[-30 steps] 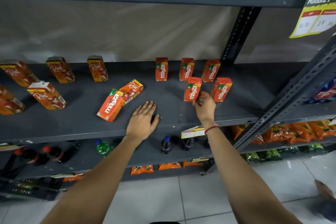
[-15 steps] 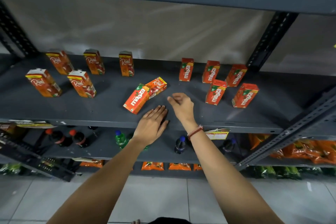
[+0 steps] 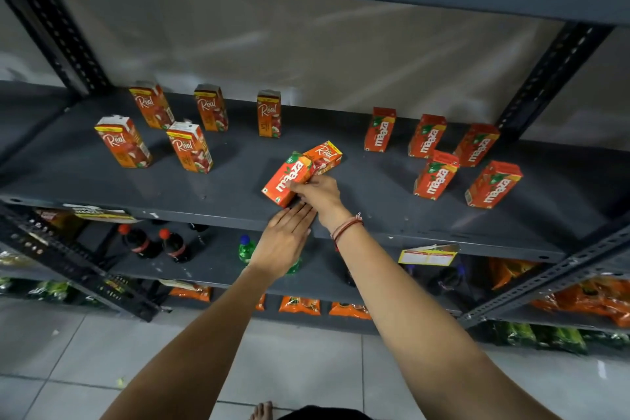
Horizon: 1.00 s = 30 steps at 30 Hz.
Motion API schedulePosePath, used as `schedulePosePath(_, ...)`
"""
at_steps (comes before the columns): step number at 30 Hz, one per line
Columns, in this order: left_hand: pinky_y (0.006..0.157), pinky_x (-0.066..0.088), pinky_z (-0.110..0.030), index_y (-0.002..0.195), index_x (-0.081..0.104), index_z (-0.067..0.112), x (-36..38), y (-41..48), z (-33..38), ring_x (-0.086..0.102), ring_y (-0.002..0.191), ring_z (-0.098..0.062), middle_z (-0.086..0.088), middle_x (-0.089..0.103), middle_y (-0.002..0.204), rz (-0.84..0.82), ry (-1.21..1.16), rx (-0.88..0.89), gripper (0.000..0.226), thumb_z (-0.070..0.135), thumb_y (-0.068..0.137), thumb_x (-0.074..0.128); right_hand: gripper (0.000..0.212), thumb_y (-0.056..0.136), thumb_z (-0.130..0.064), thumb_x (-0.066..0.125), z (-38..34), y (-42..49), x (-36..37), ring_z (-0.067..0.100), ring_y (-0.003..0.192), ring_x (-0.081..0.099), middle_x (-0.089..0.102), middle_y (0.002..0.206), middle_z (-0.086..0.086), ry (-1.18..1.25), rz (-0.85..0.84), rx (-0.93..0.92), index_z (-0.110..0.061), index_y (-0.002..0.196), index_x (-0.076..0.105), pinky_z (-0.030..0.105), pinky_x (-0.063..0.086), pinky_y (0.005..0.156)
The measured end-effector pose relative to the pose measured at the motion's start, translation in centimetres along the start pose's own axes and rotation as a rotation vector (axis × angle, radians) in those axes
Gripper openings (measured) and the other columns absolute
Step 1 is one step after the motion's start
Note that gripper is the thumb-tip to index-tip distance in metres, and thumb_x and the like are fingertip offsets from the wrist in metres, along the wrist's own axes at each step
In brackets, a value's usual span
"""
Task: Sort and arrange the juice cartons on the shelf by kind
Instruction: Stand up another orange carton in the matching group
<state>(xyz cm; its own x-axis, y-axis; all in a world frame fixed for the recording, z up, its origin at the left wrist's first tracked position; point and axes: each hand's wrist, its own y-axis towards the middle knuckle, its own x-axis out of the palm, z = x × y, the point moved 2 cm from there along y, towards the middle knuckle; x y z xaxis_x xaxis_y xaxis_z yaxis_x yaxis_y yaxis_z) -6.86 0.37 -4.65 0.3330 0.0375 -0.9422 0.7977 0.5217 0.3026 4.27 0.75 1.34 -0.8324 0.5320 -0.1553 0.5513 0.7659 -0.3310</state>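
Observation:
On the grey shelf [image 3: 211,187], several Real cartons [image 3: 189,150] stand upright at the left and several Maaza cartons [image 3: 433,177] stand at the right. In the middle a Maaza carton [image 3: 284,177] lies flat, touching a Real carton [image 3: 324,157] that lies behind it. My right hand [image 3: 317,194] has its fingers closed on the near right side of the lying Maaza carton. My left hand [image 3: 286,239] rests flat with fingers apart on the shelf's front edge, just below the right hand, holding nothing.
The shelf below holds dark soda bottles [image 3: 139,244], a green bottle [image 3: 245,249] and a yellow price tag [image 3: 428,256]. Orange snack packets [image 3: 300,305] fill the lowest shelves. Perforated uprights [image 3: 545,78] stand at both sides. A tiled floor [image 3: 289,368] lies beneath.
My right hand left the standing Maaza cartons at the right, moved left to the middle and took hold of the lying Maaza carton. The view shifted left. My left hand stayed flat.

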Motion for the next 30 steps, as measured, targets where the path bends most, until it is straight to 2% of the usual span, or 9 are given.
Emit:
schedulePosePath(4,0.106,0.031,-0.037,0.128,0.052,0.006,0.1,0.0,-0.1,0.049,0.123,-0.024,-0.011,0.057,0.13,-0.016,0.01,0.003,0.043,0.023,0.093,0.033,0.024,0.071,-0.007,0.077,-0.1,0.0,-0.2,0.027,0.102,0.064,0.067,0.111,0.017,0.161,-0.065,0.035,-0.006,0.091,0.064,0.035,0.054,0.088)
schedulePosePath(10,0.103,0.037,-0.037,0.129,0.05,0.007,0.1,0.1,-0.1,0.049,0.123,-0.021,-0.01,0.055,0.132,-0.045,0.019,0.005,0.043,0.023,0.093,0.032,0.024,0.074,-0.001,0.073,-0.2,-0.4,-2.2,0.03,0.11,0.061,0.063,0.113,0.021,0.274,-0.106,0.015,0.0,0.095,0.06,0.031,0.05,0.086)
schedulePosePath(14,0.104,0.034,-0.034,0.129,0.051,0.008,0.1,0.0,-0.1,0.047,0.125,-0.02,-0.007,0.054,0.133,-0.038,0.024,0.0,0.042,0.023,0.094,0.032,0.038,0.076,0.001,0.069,-0.4,0.0,-5.5,0.025,0.103,0.06,0.061,0.115,0.022,0.287,-0.111,-0.065,0.006,0.111,0.055,0.03,0.05,0.089)
schedulePosePath(17,0.103,0.031,-0.032,0.128,0.052,0.007,0.1,0.0,0.0,0.049,0.123,-0.021,-0.009,0.056,0.132,-0.019,0.019,-0.001,0.043,0.021,0.093,0.032,0.043,0.076,0.001,0.069,-0.4,0.1,-8.1,0.019,0.092,0.065,0.066,0.104,0.014,0.251,-0.131,-0.11,0.005,0.115,0.054,0.02,0.056,0.077)
schedulePosePath(19,0.103,0.027,-0.031,0.128,0.052,0.007,0.0,0.1,0.0,0.05,0.122,-0.022,-0.009,0.056,0.131,-0.012,0.019,-0.001,0.043,0.021,0.092,0.033,0.036,0.076,0.001,0.069,-0.3,0.0,-9.5,0.008,0.08,0.068,0.067,0.093,0.006,0.239,-0.143,-0.128,0.002,0.111,0.057,0.016,0.057,0.071)
schedulePosePath(21,0.103,0.025,-0.031,0.129,0.051,0.007,0.2,0.0,0.1,0.049,0.124,-0.022,-0.009,0.055,0.132,-0.016,0.029,0.004,0.044,0.021,0.092,0.032,0.03,0.076,0.001,0.068,0.0,-0.3,-10.7,0.002,0.074,0.069,0.068,0.09,0.003,0.235,-0.145,-0.141,-0.002,0.105,0.06,0.015,0.056,0.068)
schedulePosePath(27,0.104,0.025,-0.033,0.129,0.05,0.006,0.2,-0.1,0.0,0.047,0.125,-0.023,-0.01,0.054,0.134,-0.027,0.051,0.005,0.045,0.022,0.093,0.029,0.041,0.077,0.0,0.068,0.7,-0.6,-12.0,0.003,0.076,0.069,0.067,0.092,0.002,0.218,-0.148,-0.141,0.003,0.115,0.055,0.015,0.056,0.069)
schedulePosePath(30,0.105,0.024,-0.033,0.13,0.05,0.006,0.0,-0.1,0.1,0.046,0.126,-0.023,-0.01,0.053,0.134,-0.045,0.048,-0.002,0.051,0.028,0.099,0.016,0.038,0.076,0.0,0.069,0.8,-0.7,-12.3,0.006,0.081,0.067,0.067,0.093,0.002,0.22,-0.145,-0.138,0.001,0.113,0.057,0.016,0.056,0.072)
